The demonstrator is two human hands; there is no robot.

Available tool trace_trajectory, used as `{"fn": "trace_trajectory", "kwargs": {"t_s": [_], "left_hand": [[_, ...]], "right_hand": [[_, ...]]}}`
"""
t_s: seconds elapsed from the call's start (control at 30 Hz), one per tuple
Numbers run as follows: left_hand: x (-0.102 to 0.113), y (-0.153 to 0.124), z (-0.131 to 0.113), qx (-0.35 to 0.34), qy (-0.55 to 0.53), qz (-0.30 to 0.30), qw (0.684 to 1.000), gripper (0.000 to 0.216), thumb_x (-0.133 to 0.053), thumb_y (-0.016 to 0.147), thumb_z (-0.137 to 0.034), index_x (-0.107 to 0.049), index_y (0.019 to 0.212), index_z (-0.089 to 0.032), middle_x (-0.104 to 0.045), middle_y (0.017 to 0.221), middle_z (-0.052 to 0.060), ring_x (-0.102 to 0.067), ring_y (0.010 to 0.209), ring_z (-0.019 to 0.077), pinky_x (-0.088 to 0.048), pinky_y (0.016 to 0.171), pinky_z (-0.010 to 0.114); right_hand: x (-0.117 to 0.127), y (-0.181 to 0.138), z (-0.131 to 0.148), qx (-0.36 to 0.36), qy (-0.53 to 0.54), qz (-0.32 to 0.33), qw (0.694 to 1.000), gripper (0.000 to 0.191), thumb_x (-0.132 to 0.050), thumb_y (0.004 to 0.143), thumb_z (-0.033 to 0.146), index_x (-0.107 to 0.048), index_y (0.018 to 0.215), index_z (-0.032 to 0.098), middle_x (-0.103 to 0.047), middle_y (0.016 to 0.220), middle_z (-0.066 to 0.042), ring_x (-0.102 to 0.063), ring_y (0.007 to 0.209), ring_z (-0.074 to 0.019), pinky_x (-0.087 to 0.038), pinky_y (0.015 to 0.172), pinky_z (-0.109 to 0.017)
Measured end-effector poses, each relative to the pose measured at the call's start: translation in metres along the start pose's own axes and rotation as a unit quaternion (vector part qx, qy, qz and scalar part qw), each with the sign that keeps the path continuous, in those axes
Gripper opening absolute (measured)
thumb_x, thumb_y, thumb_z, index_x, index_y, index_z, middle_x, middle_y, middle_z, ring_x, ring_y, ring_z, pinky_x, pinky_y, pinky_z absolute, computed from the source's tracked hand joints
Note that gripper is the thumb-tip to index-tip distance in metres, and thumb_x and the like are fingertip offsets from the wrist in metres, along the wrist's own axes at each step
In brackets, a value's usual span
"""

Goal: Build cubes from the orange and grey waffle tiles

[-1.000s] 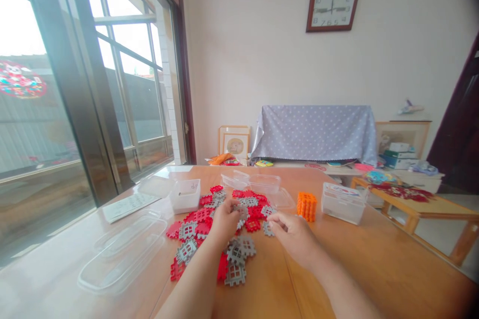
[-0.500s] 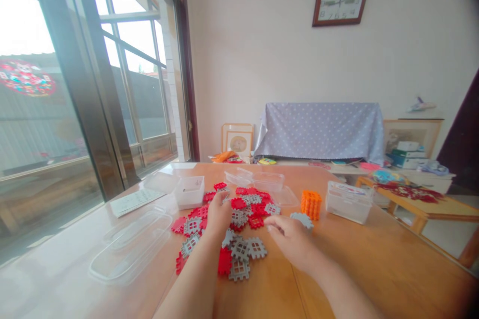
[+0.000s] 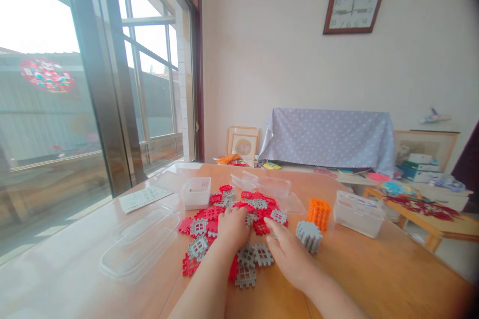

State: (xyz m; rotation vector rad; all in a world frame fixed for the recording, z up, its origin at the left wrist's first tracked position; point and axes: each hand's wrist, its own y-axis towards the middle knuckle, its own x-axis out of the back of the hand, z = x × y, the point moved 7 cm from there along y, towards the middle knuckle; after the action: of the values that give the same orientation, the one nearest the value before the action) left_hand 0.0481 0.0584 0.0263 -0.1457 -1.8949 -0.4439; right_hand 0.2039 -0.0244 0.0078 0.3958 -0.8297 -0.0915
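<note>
Red and grey toothed plastic building tiles lie in a loose pile on the wooden table; several grey ones have window-like openings. Over the middle of the pile is my left hand, palm down, its fingers a little apart and bent onto the tiles; the fingertips are partly hidden. At the pile's right edge my right hand has its fingers stretched out, with nothing visible in them. To its right stands a stack of grey tiles, and just behind that an upright stack of orange tiles.
A small clear box and a paper sheet sit behind the pile to the left. Clear lids lie at the left. More clear containers are at the back. A lidded plastic box stands at the right.
My left hand has come back towards me from the far part of the pile. My right hand's fingers have straightened, and the grey stack shows more fully. The view has shifted left.
</note>
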Motion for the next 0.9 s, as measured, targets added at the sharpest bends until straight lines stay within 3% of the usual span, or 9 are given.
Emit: {"fn": "trace_trajectory", "kwargs": {"t_s": [0.13,0.27,0.4,0.53,0.73,0.9], "left_hand": [[0.008,0.007,0.011,0.030,-0.071,-0.034,0.996,0.035,-0.053,0.080,-0.017,-0.065,0.112,-0.022,-0.071,0.112,0.014,-0.066,0.105,0.0311,-0.046,0.091,0.039],[0.012,0.014,0.031,0.080,-0.170,-0.087,0.978,0.038,-0.050,0.081,-0.012,-0.065,0.114,-0.021,-0.073,0.110,0.013,-0.067,0.105,0.0277,-0.045,0.089,0.033],[0.008,0.019,0.055,0.150,-0.330,-0.115,0.925,0.034,-0.056,0.077,-0.013,-0.069,0.107,-0.016,-0.074,0.104,0.014,-0.067,0.102,0.0279,-0.045,0.089,0.033],[0.000,0.024,0.067,0.190,-0.419,-0.119,0.880,0.042,-0.060,0.076,-0.019,-0.066,0.118,-0.012,-0.071,0.118,0.017,-0.065,0.110,0.0281,-0.046,0.092,0.032],[-0.001,0.022,0.075,0.243,-0.520,-0.150,0.805,0.052,-0.058,0.081,-0.027,-0.059,0.131,-0.011,-0.059,0.140,0.017,-0.058,0.126,0.0255,-0.045,0.099,0.031],[0.000,0.018,0.087,0.302,-0.569,-0.181,0.743,0.050,-0.054,0.087,-0.038,-0.058,0.129,-0.012,-0.066,0.127,0.017,-0.062,0.116,0.0263,-0.048,0.096,0.034]], "right_hand": [[-0.002,0.003,-0.004,-0.004,-0.006,-0.025,1.000,0.053,-0.048,0.093,0.031,-0.051,0.145,0.022,-0.056,0.145,-0.009,-0.051,0.135,-0.0247,-0.039,0.116,-0.044],[-0.007,0.007,-0.009,-0.019,0.007,-0.050,0.999,0.051,-0.050,0.091,0.033,-0.054,0.141,0.022,-0.058,0.143,-0.009,-0.051,0.135,-0.0254,-0.039,0.116,-0.045],[-0.021,0.016,-0.020,-0.058,0.036,-0.046,0.997,0.051,-0.050,0.091,0.033,-0.055,0.140,0.022,-0.057,0.144,-0.009,-0.050,0.136,-0.0245,-0.039,0.116,-0.042],[-0.031,0.035,-0.028,-0.108,0.049,-0.030,0.992,0.054,-0.047,0.091,0.033,-0.050,0.143,0.019,-0.054,0.148,-0.009,-0.050,0.137,-0.0226,-0.038,0.116,-0.040],[-0.021,0.091,-0.021,-0.143,-0.105,-0.024,0.984,0.050,-0.044,0.093,0.034,-0.052,0.139,0.017,-0.057,0.143,-0.013,-0.051,0.135,-0.0238,-0.037,0.113,-0.036],[-0.022,0.136,-0.031,-0.184,-0.151,-0.003,0.971,0.043,-0.043,0.094,0.045,-0.065,0.117,0.016,-0.069,0.124,-0.018,-0.063,0.117,-0.0285,-0.045,0.097,-0.037]]}}
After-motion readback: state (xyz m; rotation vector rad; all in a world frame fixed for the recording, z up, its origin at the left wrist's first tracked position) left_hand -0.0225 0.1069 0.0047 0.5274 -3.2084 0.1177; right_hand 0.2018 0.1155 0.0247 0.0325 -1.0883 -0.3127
